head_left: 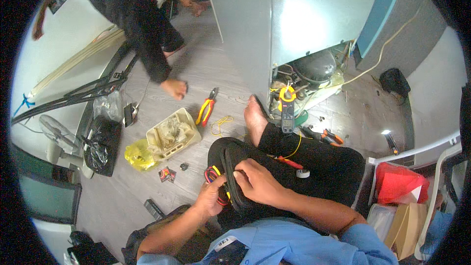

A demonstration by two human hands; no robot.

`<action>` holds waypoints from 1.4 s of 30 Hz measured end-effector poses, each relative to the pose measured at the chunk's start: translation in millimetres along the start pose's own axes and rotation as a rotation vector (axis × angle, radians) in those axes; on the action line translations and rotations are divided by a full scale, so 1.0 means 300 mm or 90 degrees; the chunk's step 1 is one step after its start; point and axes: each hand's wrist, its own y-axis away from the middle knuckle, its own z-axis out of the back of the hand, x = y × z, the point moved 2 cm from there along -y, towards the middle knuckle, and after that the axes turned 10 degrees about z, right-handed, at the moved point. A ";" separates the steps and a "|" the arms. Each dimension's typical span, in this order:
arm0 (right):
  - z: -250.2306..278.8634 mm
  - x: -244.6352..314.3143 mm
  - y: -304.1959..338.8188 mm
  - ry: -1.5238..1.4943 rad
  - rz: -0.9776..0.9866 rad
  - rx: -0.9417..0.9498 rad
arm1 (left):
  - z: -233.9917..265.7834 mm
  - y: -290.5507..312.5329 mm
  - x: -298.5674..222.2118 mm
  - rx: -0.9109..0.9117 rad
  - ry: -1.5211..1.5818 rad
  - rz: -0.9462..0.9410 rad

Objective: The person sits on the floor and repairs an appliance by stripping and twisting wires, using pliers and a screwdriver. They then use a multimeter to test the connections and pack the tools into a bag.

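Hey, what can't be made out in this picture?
Head view:
Inside of the black case: hidden by its sides.
Reading on the clamp meter: too small.
Standing person, upper body: cut off by the top edge.
Contents of the black plastic bag: hidden by the bag.

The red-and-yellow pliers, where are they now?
In the head view, the pliers lie on the floor, left of centre, just right of the cream tray, beside the yellow cord.

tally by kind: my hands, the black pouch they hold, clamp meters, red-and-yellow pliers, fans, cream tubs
Left hand and right hand: 2
Black pouch: 1
Clamp meter: 1
Red-and-yellow pliers: 1
Fan: 1
Cream tub: 1
Total: 7
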 end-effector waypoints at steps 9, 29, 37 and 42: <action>-0.068 -0.010 0.014 -0.100 -0.225 0.178 | 0.044 0.039 0.001 -0.131 -0.101 -0.278; 0.016 -0.274 0.163 -0.016 -0.375 0.172 | 0.298 -0.018 -0.212 -0.406 -0.458 -0.284; 0.059 -0.202 0.107 -0.112 -0.307 0.104 | -0.022 0.132 -0.222 -0.117 -0.095 -0.109; 0.047 -0.211 0.133 -0.182 -0.276 0.050 | 0.094 -0.037 -0.070 -0.353 -0.647 -0.472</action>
